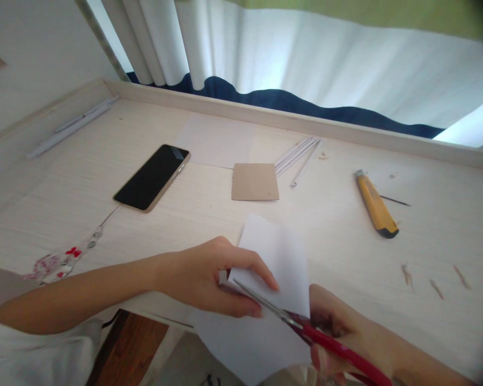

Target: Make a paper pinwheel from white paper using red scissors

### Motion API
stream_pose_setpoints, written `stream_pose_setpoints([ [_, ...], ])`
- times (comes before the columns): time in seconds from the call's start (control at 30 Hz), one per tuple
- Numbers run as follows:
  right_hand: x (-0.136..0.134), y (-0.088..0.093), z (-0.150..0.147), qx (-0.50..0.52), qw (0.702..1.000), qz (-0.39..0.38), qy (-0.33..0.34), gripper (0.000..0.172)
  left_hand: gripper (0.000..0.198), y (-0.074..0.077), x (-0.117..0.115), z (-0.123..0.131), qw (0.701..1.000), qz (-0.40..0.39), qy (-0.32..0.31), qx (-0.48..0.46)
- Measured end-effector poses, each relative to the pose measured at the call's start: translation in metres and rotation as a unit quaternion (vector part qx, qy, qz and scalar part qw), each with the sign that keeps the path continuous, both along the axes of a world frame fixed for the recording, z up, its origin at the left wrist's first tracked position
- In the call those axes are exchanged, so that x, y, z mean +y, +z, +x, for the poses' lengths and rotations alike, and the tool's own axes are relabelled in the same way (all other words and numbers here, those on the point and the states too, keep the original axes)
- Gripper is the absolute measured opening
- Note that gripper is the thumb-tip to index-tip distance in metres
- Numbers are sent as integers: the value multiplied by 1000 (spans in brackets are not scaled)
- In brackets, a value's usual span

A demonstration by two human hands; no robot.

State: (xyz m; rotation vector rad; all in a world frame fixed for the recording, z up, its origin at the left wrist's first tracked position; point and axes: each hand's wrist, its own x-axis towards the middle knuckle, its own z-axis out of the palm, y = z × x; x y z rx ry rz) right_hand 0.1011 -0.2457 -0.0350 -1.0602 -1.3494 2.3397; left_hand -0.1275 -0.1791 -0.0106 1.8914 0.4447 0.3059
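Observation:
My left hand (225, 279) grips a sheet of white paper (279, 252) near the table's front edge, index finger on top and thumb at the near side. Red-handled scissors (326, 340) are in my right hand (346, 327), fingers wrapped about the handles. Their blades lie across the paper, pointing left to just beneath my left index finger. The paper's lower part hangs past the table edge toward me. How far the cut runs cannot be made out.
Ahead lie a brown cardboard square (255, 182), a white sheet (217, 140) and thin ruled strips (295, 155). A phone (153, 177) with a beaded strap (66, 260) is at left. To the right are a yellow utility knife (374, 203) and wood shavings (437, 288). A raised rim (225, 110) borders the table.

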Motion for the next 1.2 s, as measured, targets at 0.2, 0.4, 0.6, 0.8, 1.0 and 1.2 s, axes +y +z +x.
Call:
stream_pose_setpoints([
  [0.2,11,-3,24,60,994,72,-55,43,32,1,8,-2,991,100,91,2],
  [0.4,50,-4,43,32,931,248,-265,37,40,-11,22,-4,962,202,174,62],
  [0.6,67,-8,42,-64,901,268,-336,36,54,-37,47,-7,872,386,248,169],
  [0.8,72,-26,42,-98,886,255,-375,34,36,-32,52,-9,860,354,354,96],
  [1.0,70,-21,37,-117,873,261,-395,35,43,-24,49,-7,897,203,392,-34],
  [1.2,66,-14,32,-135,869,278,-387,33,83,-28,48,1,926,-48,339,-159],
])
